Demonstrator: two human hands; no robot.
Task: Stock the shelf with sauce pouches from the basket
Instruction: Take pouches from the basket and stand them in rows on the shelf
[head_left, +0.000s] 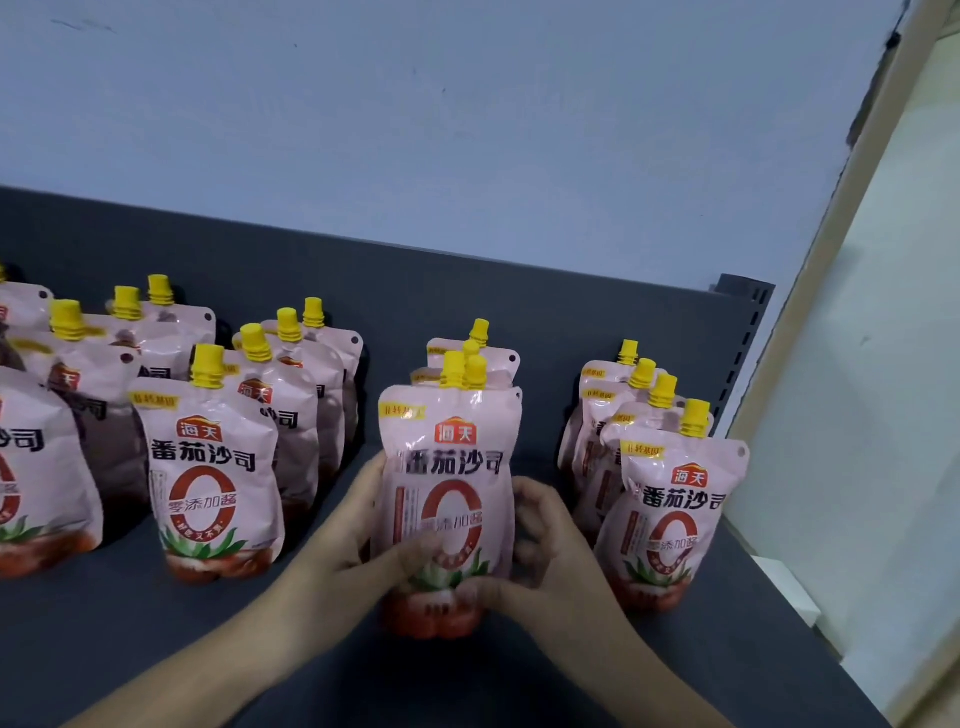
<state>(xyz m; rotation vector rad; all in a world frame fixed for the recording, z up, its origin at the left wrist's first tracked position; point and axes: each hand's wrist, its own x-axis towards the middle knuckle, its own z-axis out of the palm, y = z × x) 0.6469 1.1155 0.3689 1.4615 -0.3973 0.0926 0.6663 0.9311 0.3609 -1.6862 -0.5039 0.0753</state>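
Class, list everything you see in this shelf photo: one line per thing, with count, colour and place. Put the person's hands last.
Sauce pouches: several front-to-back rows, exact count hidden by overlap; pink with yellow caps; upright on the shelf.
Held pouch: one; pink, yellow cap; front of the second row from the right.
Shelf: one; dark grey; under the pouches.
Shelf upright: one; dark grey, slotted; right rear corner.
Wall: one; pale blue; behind the shelf.
Left hand: one; grips the held pouch's left side.
Right hand: one; grips its right side.
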